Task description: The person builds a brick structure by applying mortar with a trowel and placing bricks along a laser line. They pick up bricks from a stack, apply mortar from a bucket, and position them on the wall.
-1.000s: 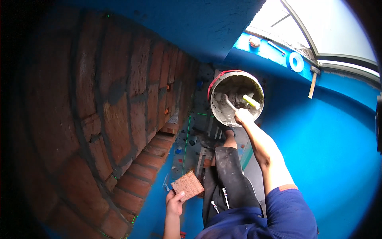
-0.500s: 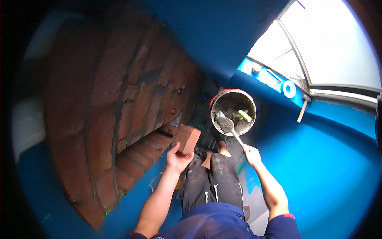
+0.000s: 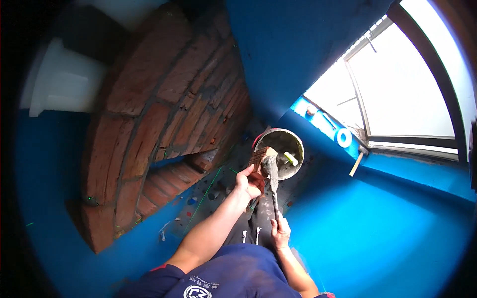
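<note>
A red-brown brick point(image 3: 256, 159) is gripped in my left hand point(image 3: 248, 184), fingers and thumb around its near end. My right hand point(image 3: 281, 233) is closed around the handle of a mortar-smeared trowel point(image 3: 274, 193). The trowel's head lies against the right side of the brick, with grey mortar around it; the exact contact is hard to make out. Just beyond both, a round bucket point(image 3: 300, 149) contains wet grey mortar point(image 3: 281, 141). A yellow-green object point(image 3: 291, 158), perhaps a tool handle, sticks up inside it.
At left stands a brick wall point(image 3: 171, 116) with mortar joints and a low opening point(image 3: 169, 181). On the blue window sill at right lie a tape-like ring point(image 3: 343, 137) and a hammer point(image 3: 357, 162), its wooden handle overhanging. Green lines point(image 3: 206, 193) cross the debris-strewn floor.
My left hand has brought the brick right and forward, to the bucket's near edge. The trowel has left the mortar and come up to the brick; my right hand has moved left and nearer my body.
</note>
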Available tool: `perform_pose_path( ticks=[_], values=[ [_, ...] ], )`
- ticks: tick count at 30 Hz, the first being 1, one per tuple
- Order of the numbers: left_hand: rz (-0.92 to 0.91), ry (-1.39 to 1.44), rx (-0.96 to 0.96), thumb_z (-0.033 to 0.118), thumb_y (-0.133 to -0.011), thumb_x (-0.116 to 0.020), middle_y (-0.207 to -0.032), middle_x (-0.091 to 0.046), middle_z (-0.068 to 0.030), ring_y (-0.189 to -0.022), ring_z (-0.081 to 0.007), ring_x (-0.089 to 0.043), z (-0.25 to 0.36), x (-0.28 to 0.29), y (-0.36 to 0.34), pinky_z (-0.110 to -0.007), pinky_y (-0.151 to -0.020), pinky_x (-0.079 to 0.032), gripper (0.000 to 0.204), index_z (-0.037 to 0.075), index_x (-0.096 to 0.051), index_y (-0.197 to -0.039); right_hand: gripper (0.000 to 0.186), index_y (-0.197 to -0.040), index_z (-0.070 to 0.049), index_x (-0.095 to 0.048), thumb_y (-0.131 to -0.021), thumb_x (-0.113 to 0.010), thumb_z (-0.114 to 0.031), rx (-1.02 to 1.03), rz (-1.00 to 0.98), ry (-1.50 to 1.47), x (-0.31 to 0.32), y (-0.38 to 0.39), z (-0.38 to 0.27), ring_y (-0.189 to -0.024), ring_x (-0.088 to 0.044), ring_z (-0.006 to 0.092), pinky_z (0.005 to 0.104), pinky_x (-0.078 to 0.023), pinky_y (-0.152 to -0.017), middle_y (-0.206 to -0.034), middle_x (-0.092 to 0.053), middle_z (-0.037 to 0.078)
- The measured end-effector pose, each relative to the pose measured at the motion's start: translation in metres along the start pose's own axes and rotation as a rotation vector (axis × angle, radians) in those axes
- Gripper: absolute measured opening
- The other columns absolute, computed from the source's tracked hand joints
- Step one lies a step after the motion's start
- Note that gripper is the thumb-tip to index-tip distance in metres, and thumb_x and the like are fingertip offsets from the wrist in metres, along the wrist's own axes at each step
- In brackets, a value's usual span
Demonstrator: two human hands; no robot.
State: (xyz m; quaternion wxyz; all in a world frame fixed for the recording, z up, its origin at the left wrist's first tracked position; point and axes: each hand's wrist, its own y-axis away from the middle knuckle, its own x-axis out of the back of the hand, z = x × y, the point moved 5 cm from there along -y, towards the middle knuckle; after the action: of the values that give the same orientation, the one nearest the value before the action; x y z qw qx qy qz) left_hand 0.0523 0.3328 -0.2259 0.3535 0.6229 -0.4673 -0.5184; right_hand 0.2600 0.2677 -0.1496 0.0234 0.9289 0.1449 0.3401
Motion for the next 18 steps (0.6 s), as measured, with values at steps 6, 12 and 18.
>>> perform_pose_path(
  ticks=[6,12,18],
  values=[
    [-0.044,-0.150,0.072,0.044,-0.081,-0.060,-0.085,-0.060,-0.0097,-0.067,-0.0265,-0.048,0.011,-0.019,0.033,-0.040,-0.065,-0.032,0.030,0.017,-0.061,-0.095,0.035,-0.121,-0.009,-0.059,-0.086,-0.063,-0.007,-0.031,0.037,0.159,0.031,0.004,0.013,-0.076,-0.060,0.0294,0.0353,-0.050,-0.070,-0.087,-0.060,0.012],
    [-0.066,-0.117,0.082,0.045,-0.083,-0.057,-0.089,-0.062,-0.0094,-0.069,-0.0256,-0.048,0.023,-0.023,0.039,-0.039,-0.066,-0.033,0.032,0.017,-0.059,-0.098,0.035,-0.120,-0.007,-0.059,-0.086,-0.062,-0.007,0.033,0.075,0.079,0.048,-0.013,-0.017,-0.075,-0.059,0.0296,0.0351,-0.049,-0.068,-0.086,-0.061,0.014],
    [0.016,-0.135,0.149,0.040,-0.081,-0.059,-0.078,-0.057,-0.0118,-0.068,-0.0297,-0.047,-0.014,-0.030,0.048,-0.039,-0.064,-0.035,0.025,0.015,-0.059,-0.075,0.037,-0.121,-0.007,-0.059,-0.085,-0.064,-0.007,0.098,0.042,0.041,0.012,-0.032,-0.025,-0.074,-0.062,0.0290,0.0349,-0.051,-0.066,-0.085,-0.062,0.013]
  ],
)
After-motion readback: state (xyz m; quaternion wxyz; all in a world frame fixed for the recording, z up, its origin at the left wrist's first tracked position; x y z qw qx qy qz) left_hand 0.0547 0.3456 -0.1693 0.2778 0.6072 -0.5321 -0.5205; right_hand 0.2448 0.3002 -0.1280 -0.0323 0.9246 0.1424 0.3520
